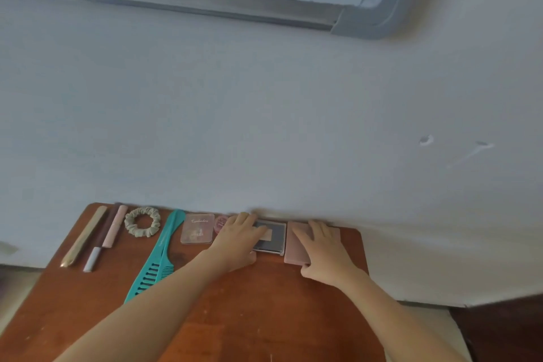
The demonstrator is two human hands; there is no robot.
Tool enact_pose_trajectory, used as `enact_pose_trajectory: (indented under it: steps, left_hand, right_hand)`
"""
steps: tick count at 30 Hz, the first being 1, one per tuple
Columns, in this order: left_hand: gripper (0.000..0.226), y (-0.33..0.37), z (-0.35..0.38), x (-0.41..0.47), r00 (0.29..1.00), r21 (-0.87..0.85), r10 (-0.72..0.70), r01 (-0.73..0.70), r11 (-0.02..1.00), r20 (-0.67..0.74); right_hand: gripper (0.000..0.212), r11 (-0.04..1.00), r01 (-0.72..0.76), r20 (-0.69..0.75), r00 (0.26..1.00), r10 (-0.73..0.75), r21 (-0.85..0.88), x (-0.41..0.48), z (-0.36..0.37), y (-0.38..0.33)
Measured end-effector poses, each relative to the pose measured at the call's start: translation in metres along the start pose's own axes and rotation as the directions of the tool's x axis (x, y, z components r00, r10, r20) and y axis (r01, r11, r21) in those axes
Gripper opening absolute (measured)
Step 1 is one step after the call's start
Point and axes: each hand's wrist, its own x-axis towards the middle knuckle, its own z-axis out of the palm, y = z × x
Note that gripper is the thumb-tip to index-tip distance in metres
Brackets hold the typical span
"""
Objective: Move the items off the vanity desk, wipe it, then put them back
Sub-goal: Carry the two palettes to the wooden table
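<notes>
Makeup and hair things lie in a row along the far edge of the brown tabletop (241,311), which stands against a pale wall (264,114). From the left come a gold pen-like stick (83,239), a dark stick with a pale tip (100,241), a short pink tube (115,225), a pale green scrunchie (142,221), two teal combs (160,256) lying one against the other with their teeth toward the near side, a clear pink eyeshadow case (197,229) and a small round pink pot (221,223), partly hidden.

The left hand (238,239) lies flat, fingers spread and pointing at the wall, over the left part of a dark case (271,239) with a silvery rim; the thumb rests across its top. Whether the hand grips the case or only presses on it cannot be told. The right hand (323,250) lies palm down, fingers stretched out, on a dusty pink case (295,245) just beside the dark one; its thumb reaches to the near edge of the case, and again a grip cannot be told from a press. Both bare forearms reach in from the near side.

High on the wall a grey frame (352,20) runs across the view.
</notes>
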Motion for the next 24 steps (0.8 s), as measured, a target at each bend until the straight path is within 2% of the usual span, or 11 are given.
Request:
enact_pose_trajectory:
  steps: [8, 14, 24]
  left_hand:
    - [0.045, 0.004, -0.005, -0.009, 0.997, 0.019, -0.071, 0.070, 0.997, 0.038]
    - [0.055, 0.009, -0.017, -0.033, 0.998, -0.016, -0.063, 0.063, 0.998, 0.024]
    - [0.054, 0.017, -0.027, -0.085, 0.998, -0.026, -0.066, 0.066, 0.997, -0.007]
  right_hand:
    - [0.073, 0.999, -0.040, -0.035, 0.999, 0.039, -0.028, -0.007, 0.004, -0.012]
    - [0.065, 0.998, -0.047, -0.101, 0.994, 0.043, -0.042, -0.026, -0.001, -0.019]
    - [0.052, 0.996, -0.067, -0.190, 0.980, 0.054, -0.064, -0.074, -0.010, -0.029]
